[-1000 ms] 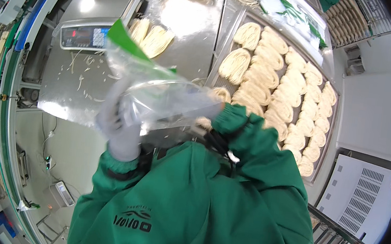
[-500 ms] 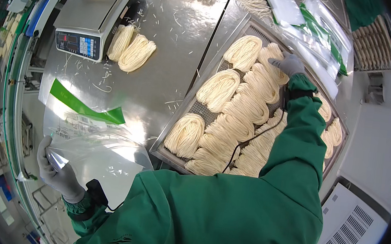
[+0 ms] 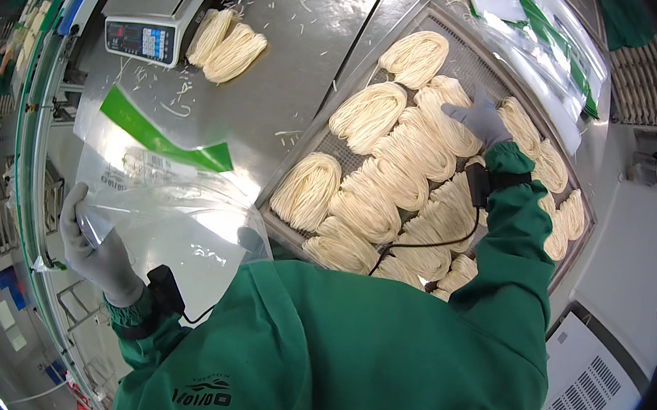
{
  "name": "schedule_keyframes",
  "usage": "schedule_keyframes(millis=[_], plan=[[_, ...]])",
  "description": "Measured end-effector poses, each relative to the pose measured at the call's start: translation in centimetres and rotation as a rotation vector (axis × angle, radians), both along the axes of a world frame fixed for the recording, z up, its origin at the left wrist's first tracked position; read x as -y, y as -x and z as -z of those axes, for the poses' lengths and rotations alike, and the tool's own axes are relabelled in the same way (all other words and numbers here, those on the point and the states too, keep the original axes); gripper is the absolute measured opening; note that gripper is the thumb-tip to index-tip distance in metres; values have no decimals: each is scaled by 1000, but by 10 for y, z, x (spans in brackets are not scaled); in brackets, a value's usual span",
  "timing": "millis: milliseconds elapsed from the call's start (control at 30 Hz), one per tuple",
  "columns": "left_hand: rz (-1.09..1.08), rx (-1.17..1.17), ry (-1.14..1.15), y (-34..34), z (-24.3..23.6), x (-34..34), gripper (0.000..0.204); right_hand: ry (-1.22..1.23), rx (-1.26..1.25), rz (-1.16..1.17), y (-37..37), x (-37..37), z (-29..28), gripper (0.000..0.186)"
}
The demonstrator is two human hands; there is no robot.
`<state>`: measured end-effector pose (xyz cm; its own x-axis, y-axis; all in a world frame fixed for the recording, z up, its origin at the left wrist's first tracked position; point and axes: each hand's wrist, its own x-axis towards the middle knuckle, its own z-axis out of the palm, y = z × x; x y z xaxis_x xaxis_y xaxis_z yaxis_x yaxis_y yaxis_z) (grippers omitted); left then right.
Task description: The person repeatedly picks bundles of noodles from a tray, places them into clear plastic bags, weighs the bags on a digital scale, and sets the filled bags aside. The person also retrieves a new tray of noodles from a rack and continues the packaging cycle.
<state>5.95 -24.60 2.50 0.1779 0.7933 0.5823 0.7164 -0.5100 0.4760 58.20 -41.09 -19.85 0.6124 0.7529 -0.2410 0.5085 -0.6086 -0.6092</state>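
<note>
My left hand (image 3: 100, 252), in a grey glove, is closed on the edge of a clear plastic bag (image 3: 182, 209) with a green band. The bag lies spread between me and the steel table. My right hand (image 3: 480, 121), also gloved, reaches over a mesh tray (image 3: 339, 109) of pale noodle bundles. Its fingers are spread, one of them resting against a noodle bundle (image 3: 446, 113) in the upper middle; the other fingertips show poorly against the mesh. Overlapping bundles (image 3: 373, 206) run in a row towards me, and single bundles (image 3: 367, 116) lie along the tray's left side.
A digital scale (image 3: 145, 34) stands at the far left, with two noodle bundles (image 3: 232, 52) beside it. Noodle scraps litter the steel table (image 3: 299, 40). Stacked plastic bags (image 3: 557, 49) lie beyond the tray's far right edge. A white vented cabinet (image 3: 586, 396) stands at lower right.
My right hand has drawn slightly towards me, baring more mesh and several bundles on the tray's right. The view has shifted. My left hand keeps hold of the bag.
</note>
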Motion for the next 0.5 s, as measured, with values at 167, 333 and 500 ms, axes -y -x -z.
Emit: schedule_keyframes(millis=[167,333,500], plan=[[-50,5,32,0,-3,11,23,57,73,-175,18,8,-26,81],[-42,20,18,-6,-5,13,23,-148,-518,-74,11,17,-36,63],[-49,31,106,-16,-8,2,22,-212,-442,-13,18,22,-58,52]])
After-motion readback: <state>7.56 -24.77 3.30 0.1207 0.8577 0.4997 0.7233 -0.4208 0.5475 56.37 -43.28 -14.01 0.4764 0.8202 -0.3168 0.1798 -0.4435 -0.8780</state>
